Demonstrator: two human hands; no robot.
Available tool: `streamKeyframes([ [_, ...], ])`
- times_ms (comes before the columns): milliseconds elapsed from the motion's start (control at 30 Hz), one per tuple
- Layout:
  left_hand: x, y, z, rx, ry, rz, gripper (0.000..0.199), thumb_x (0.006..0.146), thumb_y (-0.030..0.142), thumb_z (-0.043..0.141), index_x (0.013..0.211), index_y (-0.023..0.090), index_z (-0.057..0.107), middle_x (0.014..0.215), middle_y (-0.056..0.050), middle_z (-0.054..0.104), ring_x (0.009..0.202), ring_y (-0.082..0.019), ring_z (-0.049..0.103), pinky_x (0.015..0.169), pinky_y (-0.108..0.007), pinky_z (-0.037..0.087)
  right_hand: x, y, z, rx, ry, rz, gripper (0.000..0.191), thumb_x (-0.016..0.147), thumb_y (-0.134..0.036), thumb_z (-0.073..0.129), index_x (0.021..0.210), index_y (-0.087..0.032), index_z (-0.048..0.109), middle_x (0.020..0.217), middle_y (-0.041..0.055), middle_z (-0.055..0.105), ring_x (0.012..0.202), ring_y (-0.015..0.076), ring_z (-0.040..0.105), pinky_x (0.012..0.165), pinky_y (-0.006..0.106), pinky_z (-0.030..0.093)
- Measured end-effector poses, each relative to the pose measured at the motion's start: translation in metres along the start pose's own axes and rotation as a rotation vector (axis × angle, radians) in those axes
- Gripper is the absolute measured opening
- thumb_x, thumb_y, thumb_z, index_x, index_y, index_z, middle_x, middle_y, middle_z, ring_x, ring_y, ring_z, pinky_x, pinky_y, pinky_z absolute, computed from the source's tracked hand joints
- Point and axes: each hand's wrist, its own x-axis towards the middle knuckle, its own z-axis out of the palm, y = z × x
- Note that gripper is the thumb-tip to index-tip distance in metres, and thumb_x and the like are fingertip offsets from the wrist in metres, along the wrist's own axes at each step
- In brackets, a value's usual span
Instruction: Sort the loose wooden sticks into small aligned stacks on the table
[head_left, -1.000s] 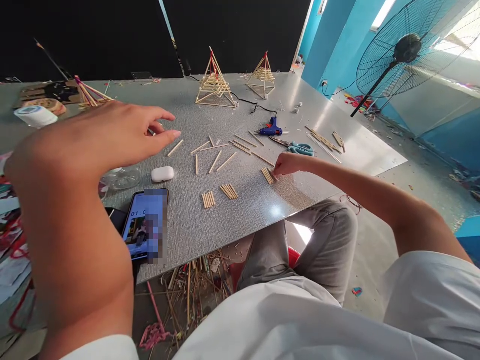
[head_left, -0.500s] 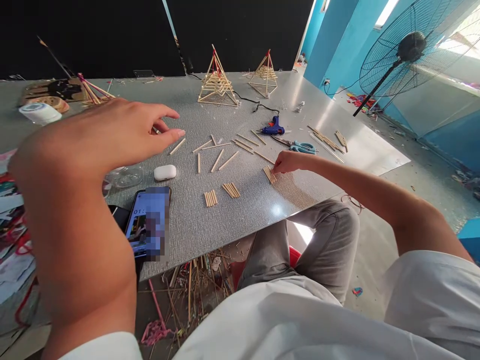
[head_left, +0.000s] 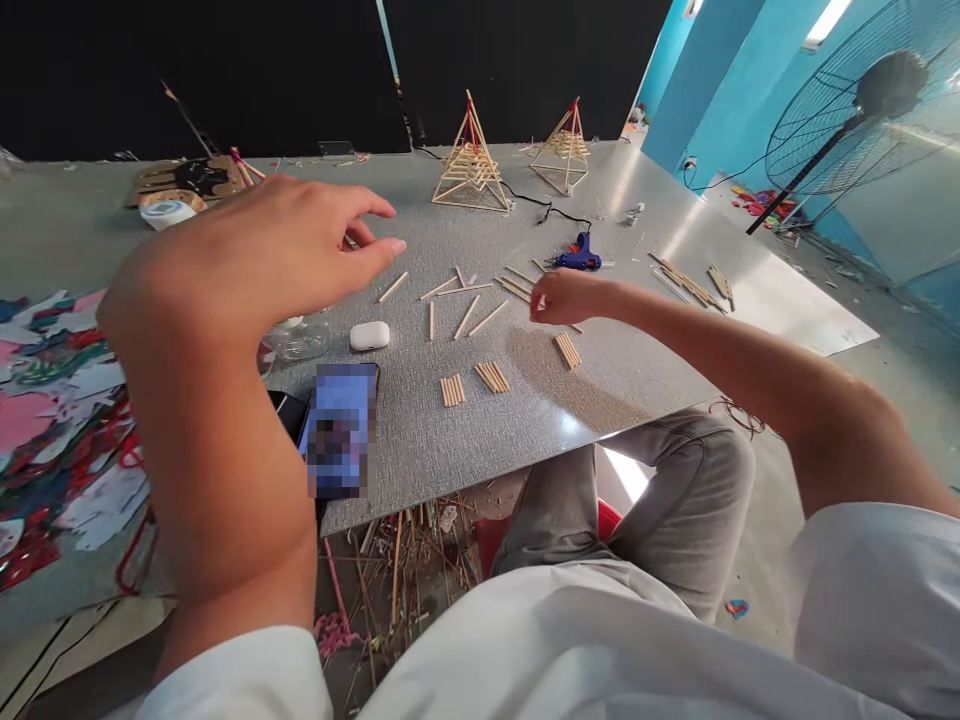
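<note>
My left hand (head_left: 322,235) hovers over the left part of the table, palm down, thumb and fingers apart with nothing between them. A short wooden stick (head_left: 393,287) lies just beyond its thumb. My right hand (head_left: 562,297) is closed above several loose sticks (head_left: 487,318); its curled fingers hide whatever they may hold. Nearer the front edge lie three small groups of short sticks side by side: a left one (head_left: 453,390), a middle one (head_left: 492,377) and a right one (head_left: 568,350). My right hand and forearm cover the scissors.
Two stick pyramids (head_left: 471,165) (head_left: 562,150) stand at the back. A blue glue gun (head_left: 579,254) lies beyond my right hand, with more sticks (head_left: 690,282) to the right. A phone (head_left: 341,430), a white earbud case (head_left: 370,336) and a clear plastic container (head_left: 300,338) sit on the left.
My right hand has lifted off the right group of sticks and moved up and left toward the loose sticks. My left hand keeps its pose; the view has turned slightly left.
</note>
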Motion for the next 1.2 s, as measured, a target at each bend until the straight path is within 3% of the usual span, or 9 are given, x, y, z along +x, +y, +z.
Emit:
streamKeyframes([
  [133,-0.007,0.005,-0.004,-0.002,0.021,-0.019,0.066,0.104,0.060,0.047,0.159,0.026,0.063,0.126,-0.006,0.082,0.128,-0.033,0.074,0.119,-0.049,0.053,0.037,-0.048,-0.014,-0.142,0.103,-0.221,0.039,0.107,-0.028,0.062,0.140,-0.018,0.079,0.123,0.0144,0.082,0.111,0.0288,0.072,0.092,0.035,0.045],
  [333,-0.021,0.013,-0.015,-0.025,0.005,-0.046,0.066,0.107,0.059,0.044,0.162,0.025,0.059,0.126,-0.006,0.080,0.133,-0.036,0.071,0.125,-0.054,0.047,0.085,-0.109,-0.015,-0.389,0.222,-0.314,0.040,0.109,-0.013,0.049,0.139,-0.011,0.075,0.122,0.0228,0.081,0.115,0.0334,0.075,0.096,0.039,0.049],
  [467,-0.036,0.020,-0.031,-0.040,-0.010,-0.152,0.068,0.109,0.057,0.041,0.167,0.024,0.054,0.136,-0.006,0.076,0.146,-0.039,0.062,0.134,-0.060,0.037,0.118,-0.115,-0.021,-0.379,0.240,-0.245,0.042,0.106,-0.008,0.053,0.143,-0.010,0.073,0.126,0.0221,0.080,0.120,0.0329,0.074,0.097,0.038,0.051],
  [533,-0.044,0.023,-0.038,-0.011,0.007,-0.221,0.066,0.109,0.055,0.041,0.167,0.024,0.054,0.136,-0.007,0.076,0.147,-0.041,0.063,0.132,-0.062,0.041,0.135,-0.112,-0.024,-0.359,0.255,-0.237,0.045,0.105,-0.004,0.053,0.146,-0.011,0.071,0.135,0.0218,0.077,0.126,0.0328,0.072,0.098,0.038,0.051],
  [633,-0.055,0.025,-0.045,0.041,0.056,-0.284,0.062,0.109,0.052,0.042,0.163,0.026,0.060,0.133,-0.008,0.077,0.140,-0.044,0.068,0.124,-0.063,0.050,0.157,-0.115,-0.026,-0.342,0.298,-0.303,0.051,0.106,0.000,0.045,0.150,-0.012,0.068,0.150,0.0205,0.071,0.138,0.0323,0.065,0.101,0.038,0.050],
  [733,-0.061,0.025,-0.049,0.024,0.066,-0.299,0.063,0.108,0.052,0.042,0.164,0.028,0.058,0.133,-0.006,0.077,0.140,-0.044,0.068,0.123,-0.064,0.051,0.171,-0.133,-0.022,-0.381,0.294,-0.420,0.051,0.107,0.000,0.044,0.153,-0.011,0.064,0.156,0.0199,0.068,0.144,0.0298,0.061,0.106,0.037,0.050],
  [933,-0.062,0.021,-0.051,0.043,0.036,-0.292,0.071,0.105,0.057,0.034,0.166,0.026,0.053,0.134,-0.002,0.075,0.147,-0.043,0.063,0.127,-0.066,0.046,0.176,-0.170,-0.011,-0.455,0.234,-0.525,0.033,0.103,-0.002,0.060,0.132,-0.010,0.074,0.138,0.0193,0.077,0.134,0.0308,0.067,0.110,0.039,0.050],
  [1067,-0.062,0.022,-0.052,0.035,0.040,-0.308,0.068,0.106,0.058,0.036,0.164,0.030,0.055,0.133,0.000,0.075,0.149,-0.045,0.061,0.126,-0.067,0.047,0.170,-0.165,-0.011,-0.474,0.229,-0.545,0.034,0.106,-0.004,0.054,0.134,-0.012,0.072,0.134,0.0186,0.078,0.128,0.0283,0.070,0.106,0.038,0.049],
  [1200,-0.063,0.022,-0.049,0.043,0.073,-0.263,0.066,0.108,0.053,0.041,0.167,0.027,0.054,0.131,-0.004,0.076,0.142,-0.044,0.067,0.123,-0.066,0.050,0.160,-0.155,-0.021,-0.368,0.272,-0.487,0.047,0.104,-0.001,0.050,0.149,-0.008,0.062,0.136,0.0223,0.076,0.128,0.0291,0.069,0.105,0.039,0.049],
])
